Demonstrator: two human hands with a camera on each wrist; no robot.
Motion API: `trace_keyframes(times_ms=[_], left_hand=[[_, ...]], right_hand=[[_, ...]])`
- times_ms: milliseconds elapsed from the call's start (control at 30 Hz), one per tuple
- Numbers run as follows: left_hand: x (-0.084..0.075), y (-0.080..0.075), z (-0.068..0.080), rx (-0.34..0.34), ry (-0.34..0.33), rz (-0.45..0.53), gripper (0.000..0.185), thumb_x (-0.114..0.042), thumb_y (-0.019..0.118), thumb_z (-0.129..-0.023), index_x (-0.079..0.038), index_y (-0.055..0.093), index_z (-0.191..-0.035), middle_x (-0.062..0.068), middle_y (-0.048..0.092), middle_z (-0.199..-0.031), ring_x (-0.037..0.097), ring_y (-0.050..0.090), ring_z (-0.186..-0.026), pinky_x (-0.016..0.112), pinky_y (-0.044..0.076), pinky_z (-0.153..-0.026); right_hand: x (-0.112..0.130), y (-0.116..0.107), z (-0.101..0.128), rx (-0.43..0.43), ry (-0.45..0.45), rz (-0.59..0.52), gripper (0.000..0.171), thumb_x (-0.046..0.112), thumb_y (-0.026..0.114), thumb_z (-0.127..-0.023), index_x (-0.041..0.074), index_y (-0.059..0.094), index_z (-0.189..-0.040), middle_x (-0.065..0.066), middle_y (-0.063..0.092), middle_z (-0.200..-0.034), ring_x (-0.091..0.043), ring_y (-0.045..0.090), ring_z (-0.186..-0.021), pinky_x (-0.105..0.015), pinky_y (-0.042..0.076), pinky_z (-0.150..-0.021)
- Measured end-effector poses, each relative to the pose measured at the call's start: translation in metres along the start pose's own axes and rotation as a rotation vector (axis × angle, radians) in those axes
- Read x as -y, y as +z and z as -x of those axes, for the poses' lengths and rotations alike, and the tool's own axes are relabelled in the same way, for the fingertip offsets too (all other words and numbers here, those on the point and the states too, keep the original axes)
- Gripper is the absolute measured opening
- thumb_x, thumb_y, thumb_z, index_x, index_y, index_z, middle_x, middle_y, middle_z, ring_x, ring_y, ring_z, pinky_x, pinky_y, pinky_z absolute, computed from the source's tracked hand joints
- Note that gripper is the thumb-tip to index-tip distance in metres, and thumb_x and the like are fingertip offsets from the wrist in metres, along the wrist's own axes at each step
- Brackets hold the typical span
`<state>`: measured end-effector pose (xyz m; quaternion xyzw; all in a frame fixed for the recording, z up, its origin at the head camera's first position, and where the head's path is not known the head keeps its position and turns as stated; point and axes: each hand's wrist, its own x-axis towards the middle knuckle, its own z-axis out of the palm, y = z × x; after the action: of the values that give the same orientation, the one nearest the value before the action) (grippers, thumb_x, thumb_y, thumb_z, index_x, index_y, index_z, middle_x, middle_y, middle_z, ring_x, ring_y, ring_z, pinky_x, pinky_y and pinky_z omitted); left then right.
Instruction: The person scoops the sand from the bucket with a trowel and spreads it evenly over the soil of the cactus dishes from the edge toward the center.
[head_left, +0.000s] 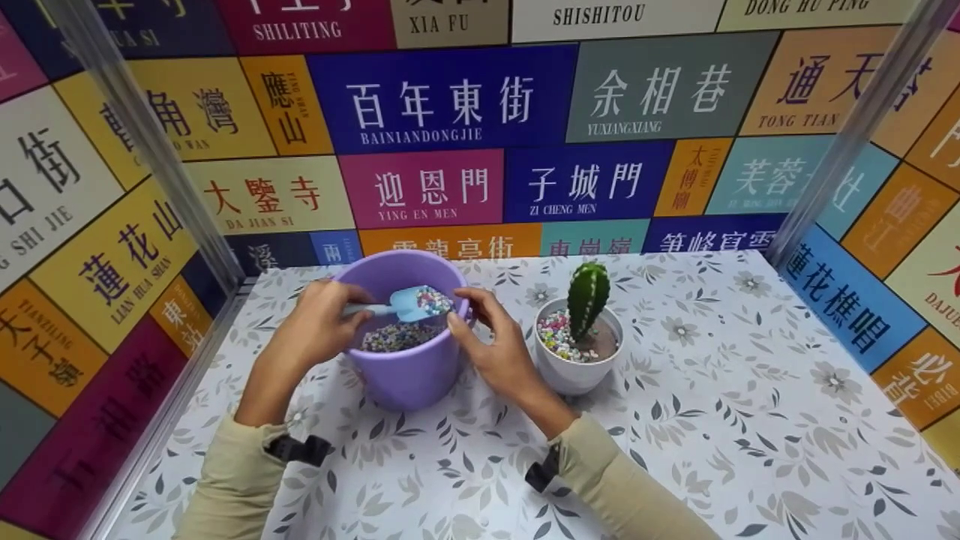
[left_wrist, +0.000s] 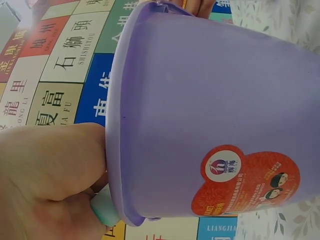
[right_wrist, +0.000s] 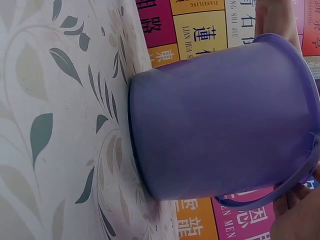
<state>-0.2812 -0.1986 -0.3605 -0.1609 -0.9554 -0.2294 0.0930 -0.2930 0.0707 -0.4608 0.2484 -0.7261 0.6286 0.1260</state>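
Observation:
A purple bucket (head_left: 409,375) stands on the table with a bed of small multicoloured pebbles (head_left: 401,337) inside. My left hand (head_left: 319,319) grips the handle of a light-blue toy shovel (head_left: 409,304) over the bucket's mouth. Colourful pebbles (head_left: 433,301) lie heaped on the shovel's blade. My right hand (head_left: 499,345) holds the bucket's right rim between thumb and fingers. In the right wrist view the bucket's purple carrying handle (right_wrist: 260,202) hangs down beside that hand. The left wrist view shows a red label (left_wrist: 245,185) on the bucket's side.
Right of the bucket, close to my right forearm, a white pot (head_left: 574,371) holds a green cactus (head_left: 589,300) among coloured pebbles. The table (head_left: 720,427) has a floral cover. Panels with printed characters (head_left: 442,97) enclose its back and sides.

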Motion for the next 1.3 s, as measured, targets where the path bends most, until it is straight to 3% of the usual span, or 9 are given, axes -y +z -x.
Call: trace_keyframes(times_ms=[300, 500, 833, 1133, 1300], left_hand=[[0.0, 0.004, 0.006, -0.074, -0.022, 0.019, 0.021, -0.006, 0.075, -0.099, 0.001, 0.081, -0.117, 0.019, 0.082, -0.114, 0.043, 0.066, -0.11, 0.059, 0.049, -0.101], [-0.003, 0.004, 0.008, -0.113, -0.007, 0.013, 0.023, -0.007, 0.076, -0.099, 0.001, 0.08, -0.119, 0.018, 0.082, -0.115, 0.04, 0.064, -0.104, 0.056, 0.049, -0.096], [-0.012, -0.001, 0.014, -0.146, -0.008, 0.041, 0.023, -0.008, 0.076, -0.099, -0.002, 0.081, -0.12, 0.017, 0.081, -0.117, 0.04, 0.064, -0.109, 0.058, 0.047, -0.1], [-0.02, -0.001, 0.017, -0.176, 0.046, 0.064, 0.023, -0.01, 0.079, -0.098, -0.001, 0.081, -0.119, 0.017, 0.082, -0.117, 0.04, 0.065, -0.109, 0.057, 0.047, -0.103], [-0.026, -0.001, 0.019, -0.176, 0.063, 0.083, 0.022, -0.009, 0.078, -0.098, -0.002, 0.081, -0.119, 0.017, 0.082, -0.117, 0.039, 0.065, -0.109, 0.058, 0.046, -0.103]], right_hand=[[0.001, 0.001, 0.002, 0.0, 0.007, 0.003, 0.048, 0.032, 0.068, -0.108, 0.014, 0.057, -0.152, -0.006, 0.06, -0.158, -0.024, 0.056, -0.15, -0.049, 0.041, -0.127], [0.001, -0.002, 0.005, 0.015, 0.007, 0.019, 0.052, 0.034, 0.065, -0.109, 0.017, 0.054, -0.157, -0.003, 0.055, -0.163, -0.021, 0.05, -0.154, -0.042, 0.038, -0.129], [0.002, -0.008, 0.017, 0.018, -0.039, -0.014, 0.058, 0.027, 0.07, -0.107, 0.016, 0.052, -0.161, -0.007, 0.053, -0.166, -0.019, 0.049, -0.156, -0.034, 0.039, -0.126], [0.012, -0.026, 0.037, 0.048, -0.107, 0.099, 0.049, 0.027, 0.071, -0.106, 0.017, 0.06, -0.153, -0.002, 0.064, -0.156, -0.016, 0.054, -0.151, -0.037, 0.039, -0.128], [0.017, -0.042, 0.049, 0.064, -0.167, 0.152, 0.047, 0.022, 0.072, -0.106, 0.017, 0.06, -0.151, -0.005, 0.065, -0.153, -0.017, 0.057, -0.148, -0.037, 0.042, -0.126]])
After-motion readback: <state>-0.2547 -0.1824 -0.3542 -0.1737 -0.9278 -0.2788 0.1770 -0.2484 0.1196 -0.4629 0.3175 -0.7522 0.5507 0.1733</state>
